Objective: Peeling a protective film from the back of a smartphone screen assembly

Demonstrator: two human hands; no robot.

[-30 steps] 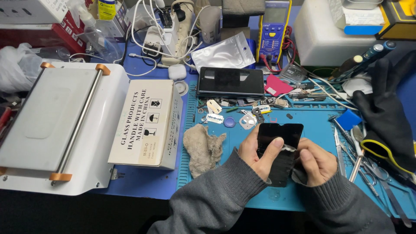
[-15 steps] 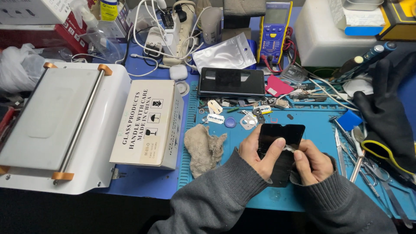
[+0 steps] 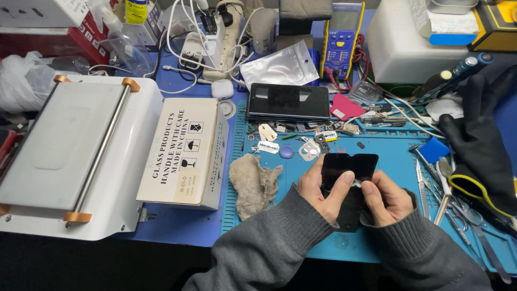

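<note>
I hold a black phone screen panel [image 3: 349, 166] flat over the blue work mat [image 3: 393, 156]. My left hand [image 3: 322, 188] grips its left edge, thumb lying across the glass. My right hand [image 3: 386, 197] holds the right side, and its thumb and forefinger pinch a small pale tab at the panel's surface. Both arms wear grey sleeves. The lower part of the panel is hidden behind my hands.
A grey cloth [image 3: 254, 183] lies left of my hands. A white cardboard box [image 3: 186, 151] and a white machine [image 3: 75, 156] stand at the left. A black phone [image 3: 288, 101], small parts, tweezers [image 3: 440, 194], a black glove [image 3: 482, 145] and a multimeter [image 3: 342, 40] surround the mat.
The panel has shifted slightly upward and my right fingers have closed in on the small tab at its middle. The left hand keeps its grip.
</note>
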